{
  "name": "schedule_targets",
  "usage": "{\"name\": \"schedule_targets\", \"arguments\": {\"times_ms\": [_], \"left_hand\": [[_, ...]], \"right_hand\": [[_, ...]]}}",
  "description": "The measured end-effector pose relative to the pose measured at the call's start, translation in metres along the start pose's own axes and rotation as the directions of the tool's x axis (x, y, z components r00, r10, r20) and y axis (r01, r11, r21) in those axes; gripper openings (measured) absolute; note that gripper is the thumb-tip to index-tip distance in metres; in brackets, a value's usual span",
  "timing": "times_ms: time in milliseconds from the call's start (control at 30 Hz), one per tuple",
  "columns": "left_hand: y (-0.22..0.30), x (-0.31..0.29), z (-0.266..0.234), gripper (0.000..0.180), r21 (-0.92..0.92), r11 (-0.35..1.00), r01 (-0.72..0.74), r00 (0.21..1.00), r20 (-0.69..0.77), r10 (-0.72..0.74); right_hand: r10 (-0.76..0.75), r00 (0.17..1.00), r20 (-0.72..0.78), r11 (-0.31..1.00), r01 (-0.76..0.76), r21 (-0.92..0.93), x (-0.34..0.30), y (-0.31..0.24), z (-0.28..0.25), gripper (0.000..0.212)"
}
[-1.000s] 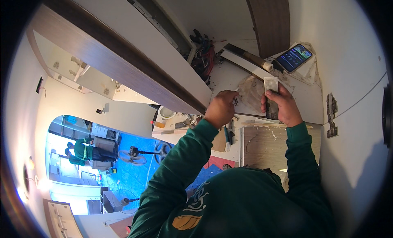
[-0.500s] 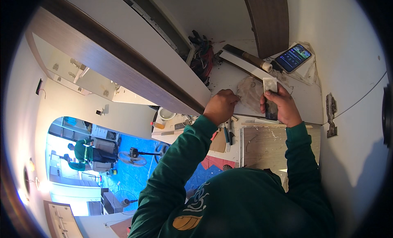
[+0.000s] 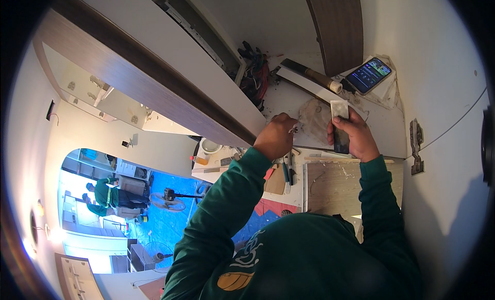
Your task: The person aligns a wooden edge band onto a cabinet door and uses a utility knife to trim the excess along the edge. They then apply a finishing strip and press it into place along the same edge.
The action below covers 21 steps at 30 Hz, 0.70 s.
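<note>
Right hand [image 3: 349, 135] grips a scraper [image 3: 340, 123] over a rough patch [image 3: 313, 120] on the white panel [image 3: 384, 129]; left hand [image 3: 276, 136], closed, steadies beside that patch. Keeping the blade flat likely serves best.

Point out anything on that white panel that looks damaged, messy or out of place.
A rough greyish patch mars the white panel between the left hand and the right hand, which holds a small flat block. A tangle of red and black wires spills out near the top edge.
</note>
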<state>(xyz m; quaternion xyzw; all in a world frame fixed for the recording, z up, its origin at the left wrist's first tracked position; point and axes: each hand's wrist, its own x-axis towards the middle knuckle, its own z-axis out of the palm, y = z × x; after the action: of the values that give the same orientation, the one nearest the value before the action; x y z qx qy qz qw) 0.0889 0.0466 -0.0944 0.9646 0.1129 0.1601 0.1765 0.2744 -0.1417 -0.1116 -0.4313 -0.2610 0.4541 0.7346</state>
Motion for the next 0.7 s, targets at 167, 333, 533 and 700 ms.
{"name": "schedule_targets", "arguments": {"times_ms": [167, 333, 533, 700], "left_hand": [[-0.006, -0.001, 0.003, 0.031, 0.028, 0.999, -0.033, 0.999, 0.023, 0.033], [-0.011, 0.003, 0.010, 0.029, 0.002, 0.997, -0.071, 0.997, 0.017, 0.071], [-0.015, 0.004, 0.009, 0.027, 0.033, 0.993, -0.110, 0.994, 0.025, 0.109], [-0.004, 0.002, 0.003, 0.032, 0.005, 0.997, -0.083, 0.996, 0.030, 0.083]], "right_hand": [[-0.008, 1.000, 0.003, 1.000, 0.009, -0.006, 0.001, 0.002, -0.001, 0.037], [0.000, 1.000, -0.006, 1.000, 0.000, -0.005, 0.000, 0.001, 0.000, 0.036], [0.013, 1.000, -0.006, 1.000, -0.013, 0.000, 0.000, 0.000, 0.000, 0.036], [0.010, 1.000, -0.017, 1.000, -0.010, 0.008, 0.000, 0.001, 0.000, 0.036]]}}
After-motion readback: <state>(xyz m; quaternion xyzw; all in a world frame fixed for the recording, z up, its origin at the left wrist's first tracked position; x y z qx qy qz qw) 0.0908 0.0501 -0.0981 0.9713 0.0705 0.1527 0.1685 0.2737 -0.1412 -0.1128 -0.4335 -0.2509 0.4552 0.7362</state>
